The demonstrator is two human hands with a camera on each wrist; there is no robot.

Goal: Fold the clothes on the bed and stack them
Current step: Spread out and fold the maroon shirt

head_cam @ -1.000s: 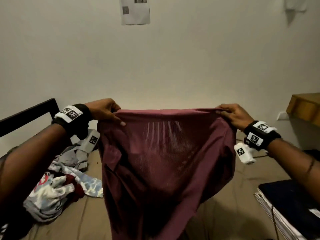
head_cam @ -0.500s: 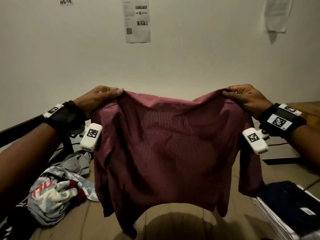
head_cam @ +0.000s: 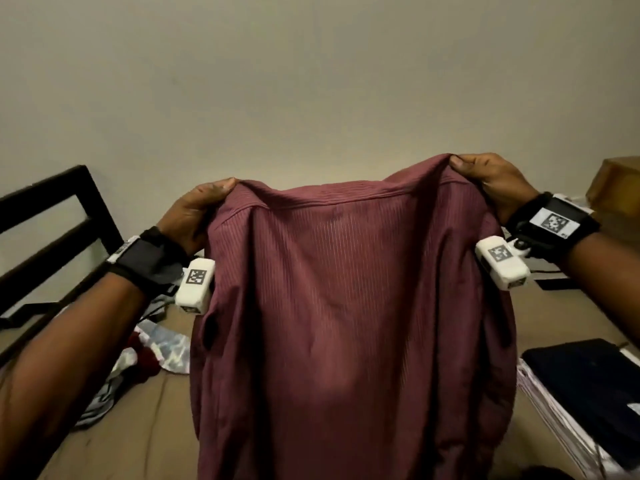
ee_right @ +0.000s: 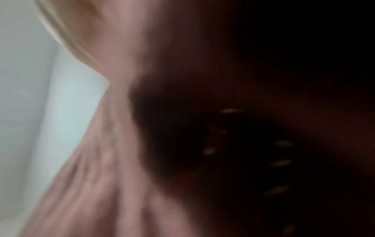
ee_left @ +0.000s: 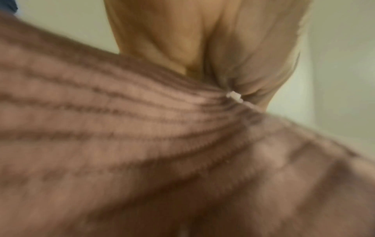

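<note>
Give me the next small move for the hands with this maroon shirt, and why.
Probably lower it flat onto the bed. The left hand and right hand each pinch a shoulder of the maroon shirt, which hangs spread and unfolded in the air; the folded stack lies to the right.

Blurred maroon shirt (ee_right: 105, 184) fills the view, dark at right; pale wall (ee_right: 30, 112) left.

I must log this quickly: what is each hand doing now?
Left hand: closed, gripping one top corner of the maroon shirt.
Right hand: closed, gripping the other top corner.
</note>
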